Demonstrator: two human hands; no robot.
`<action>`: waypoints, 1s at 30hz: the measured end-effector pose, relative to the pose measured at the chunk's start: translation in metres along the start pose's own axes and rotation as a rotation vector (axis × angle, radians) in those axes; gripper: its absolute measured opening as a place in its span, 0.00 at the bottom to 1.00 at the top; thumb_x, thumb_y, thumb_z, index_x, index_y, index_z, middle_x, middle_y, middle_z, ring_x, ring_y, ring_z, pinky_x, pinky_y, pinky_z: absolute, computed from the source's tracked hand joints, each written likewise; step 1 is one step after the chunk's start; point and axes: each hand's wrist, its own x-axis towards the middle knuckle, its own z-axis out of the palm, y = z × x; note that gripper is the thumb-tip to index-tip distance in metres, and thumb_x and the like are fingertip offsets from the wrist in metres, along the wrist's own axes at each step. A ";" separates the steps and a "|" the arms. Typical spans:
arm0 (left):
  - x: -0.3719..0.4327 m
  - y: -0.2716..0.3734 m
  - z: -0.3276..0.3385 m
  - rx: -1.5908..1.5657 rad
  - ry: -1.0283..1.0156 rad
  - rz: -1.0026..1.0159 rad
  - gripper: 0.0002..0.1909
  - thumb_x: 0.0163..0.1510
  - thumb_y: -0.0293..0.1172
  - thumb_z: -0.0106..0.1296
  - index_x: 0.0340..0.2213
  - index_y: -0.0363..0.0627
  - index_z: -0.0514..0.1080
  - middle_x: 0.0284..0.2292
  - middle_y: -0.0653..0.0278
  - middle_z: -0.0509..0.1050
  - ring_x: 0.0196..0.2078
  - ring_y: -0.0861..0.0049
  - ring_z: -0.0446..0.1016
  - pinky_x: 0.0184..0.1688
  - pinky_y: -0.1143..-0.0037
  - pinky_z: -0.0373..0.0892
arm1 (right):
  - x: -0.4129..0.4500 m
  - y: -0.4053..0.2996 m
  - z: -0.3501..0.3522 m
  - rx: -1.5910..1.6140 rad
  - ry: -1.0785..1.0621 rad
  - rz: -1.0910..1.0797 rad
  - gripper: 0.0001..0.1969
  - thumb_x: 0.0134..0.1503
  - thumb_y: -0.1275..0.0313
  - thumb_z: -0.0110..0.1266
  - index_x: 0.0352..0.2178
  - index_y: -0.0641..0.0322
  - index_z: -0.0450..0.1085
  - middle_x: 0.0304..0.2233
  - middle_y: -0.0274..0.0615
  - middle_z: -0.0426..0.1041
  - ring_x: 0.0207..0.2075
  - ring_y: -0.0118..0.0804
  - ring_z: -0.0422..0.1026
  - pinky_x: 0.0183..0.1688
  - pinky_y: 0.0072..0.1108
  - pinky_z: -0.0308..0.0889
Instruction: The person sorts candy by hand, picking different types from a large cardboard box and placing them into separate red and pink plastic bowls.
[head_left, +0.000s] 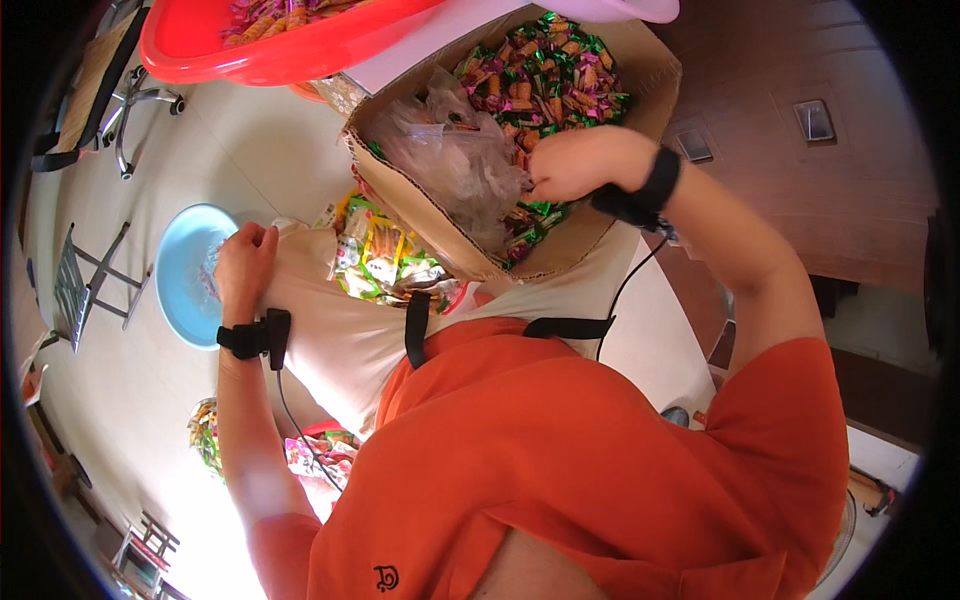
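A cardboard box (416, 229) stands open before me, holding many small candies (551, 82) in green and purple twist wrappers. Crumpled clear plastic bags (457, 161) lie on the candies in its left part. My right hand (574, 165) reaches into the box, at the edge of the bags; its fingers bend downward and their tips are partly hidden, so a hold cannot be told. My left hand (247, 262) is over my knee, beside the rim of a light blue plastic basin (176, 277), fingers curled. Whether it holds anything is unclear. Some clear plastic lies in the basin.
A red plastic basin (300, 64) with wrapped snacks stands at the top left. Packaged snacks (382, 255) lie below the box, near my lap. A folding chair (90, 285) and a wheeled chair (127, 112) stand at left. Wooden cabinet fronts (780, 195) are at right.
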 end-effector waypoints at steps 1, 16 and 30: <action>0.000 0.001 0.001 -0.003 -0.005 -0.003 0.16 0.49 0.46 0.46 0.28 0.45 0.72 0.27 0.58 0.75 0.32 0.60 0.72 0.35 0.67 0.66 | -0.015 -0.002 -0.016 0.028 -0.052 -0.006 0.15 0.50 0.65 0.46 0.23 0.71 0.68 0.20 0.54 0.69 0.26 0.52 0.69 0.31 0.35 0.64; -0.004 0.002 0.000 -0.028 0.031 0.006 0.16 0.48 0.45 0.46 0.25 0.43 0.72 0.24 0.56 0.74 0.30 0.58 0.72 0.33 0.66 0.67 | 0.061 -0.020 0.050 -0.252 -0.326 0.073 0.16 0.48 0.63 0.48 0.36 0.61 0.72 0.35 0.47 0.73 0.36 0.48 0.71 0.37 0.34 0.66; -0.003 -0.001 0.002 -0.016 0.036 0.049 0.16 0.48 0.45 0.47 0.25 0.44 0.71 0.25 0.57 0.74 0.30 0.59 0.72 0.33 0.66 0.66 | 0.000 0.009 0.008 0.118 0.283 -0.251 0.08 0.45 0.71 0.51 0.20 0.68 0.69 0.17 0.47 0.68 0.19 0.41 0.67 0.24 0.28 0.61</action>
